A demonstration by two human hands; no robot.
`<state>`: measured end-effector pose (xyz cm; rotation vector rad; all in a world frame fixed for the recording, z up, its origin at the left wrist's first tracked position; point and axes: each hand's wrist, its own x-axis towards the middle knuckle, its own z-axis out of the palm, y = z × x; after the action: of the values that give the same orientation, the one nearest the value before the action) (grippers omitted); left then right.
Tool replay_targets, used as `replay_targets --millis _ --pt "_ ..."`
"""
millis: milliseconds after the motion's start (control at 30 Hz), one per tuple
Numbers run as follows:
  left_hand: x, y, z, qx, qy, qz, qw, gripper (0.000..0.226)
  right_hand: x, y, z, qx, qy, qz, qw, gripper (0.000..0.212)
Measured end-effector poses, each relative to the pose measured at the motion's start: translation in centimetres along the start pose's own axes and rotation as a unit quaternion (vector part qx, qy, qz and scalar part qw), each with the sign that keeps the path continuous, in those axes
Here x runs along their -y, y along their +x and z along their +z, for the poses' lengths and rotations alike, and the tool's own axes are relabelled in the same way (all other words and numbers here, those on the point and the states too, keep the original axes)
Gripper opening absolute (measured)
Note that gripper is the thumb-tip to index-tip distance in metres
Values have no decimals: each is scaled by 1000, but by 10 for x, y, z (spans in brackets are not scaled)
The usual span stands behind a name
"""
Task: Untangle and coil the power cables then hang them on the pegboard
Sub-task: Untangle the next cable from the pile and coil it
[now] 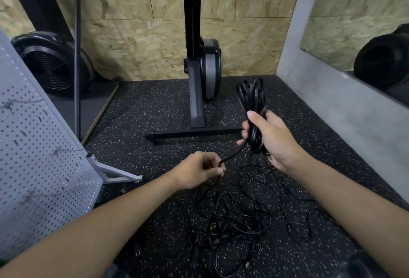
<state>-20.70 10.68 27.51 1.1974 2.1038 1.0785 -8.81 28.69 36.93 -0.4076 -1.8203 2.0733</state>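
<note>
Left of the left hand [199,171], the grey pegboard [44,167] shows no cable hung yet. That hand pinches a loose strand [232,157] feeding the partly wound power-cable coil [252,100], which the right hand [272,138] grips with its long axis upright and its loops pointing away. Below both hands, a cable tangle [232,222] on the floor [155,111] suggests most of the work remains.

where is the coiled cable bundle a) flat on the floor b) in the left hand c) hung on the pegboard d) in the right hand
d: the right hand grips the coiled bundle upright, while the left hand only pinches a single strand running from it.
</note>
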Motion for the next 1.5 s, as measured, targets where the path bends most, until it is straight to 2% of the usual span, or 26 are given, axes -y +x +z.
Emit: replay_targets --millis 100,167,267,400,533,667,767,867,967,1067,1133,1200,1267,1333,1400,1500 --pt "-4 -1 0 28 -19 -1 999 13 5 4 -8 -55 -3 -4 998 18" --pt "-6 -1 -3 23 15 0 1000 14 3 7 -15 -87 -105 -7 991 22" --pt "-13 -3 -12 -50 67 11 996 7 -3 7 -25 -102 -347 -18 932 24" --pt "-36 -6 -8 -118 107 112 981 8 -15 7 -29 -60 -473 -38 878 34" --pt "-49 -6 -13 -173 114 157 966 10 -18 6 -27 13 -502 -43 864 54" --pt "-48 -7 -21 -218 114 142 959 17 -15 0 -20 92 -519 -22 849 57" --pt "-52 -7 -22 -244 139 144 949 23 -9 -10 -12 143 -496 17 856 54" --pt "-56 -7 -22 -245 159 121 949 24 -12 -14 -9 215 -523 8 825 59" --pt "-55 -8 -25 -250 172 89 949 33 -20 -10 -10 246 -551 -21 797 55" --pt "-55 -8 -28 -261 212 95 937 36 -23 -8 -11 243 -540 -29 805 41" --pt "-54 -9 -30 -277 253 107 921 38 -20 -8 -13 229 -520 -42 822 40" --pt "-47 -10 -38 -268 192 83 940 35 -17 -8 -18 209 -503 -51 837 40" --pt "-35 -15 -48 -200 49 19 978 23 -14 -8 -24 197 -499 -54 842 45" --pt "-20 -20 -51 -80 -34 -46 995 20 -16 -6 -32 189 -493 -47 848 50" --pt "-7 -22 -46 3 -35 -86 996 23 -18 -5 -39 180 -480 -37 858 52" --pt "6 -24 -44 -2 16 -81 997 17 -16 -3 -38 182 -418 -10 890 44"
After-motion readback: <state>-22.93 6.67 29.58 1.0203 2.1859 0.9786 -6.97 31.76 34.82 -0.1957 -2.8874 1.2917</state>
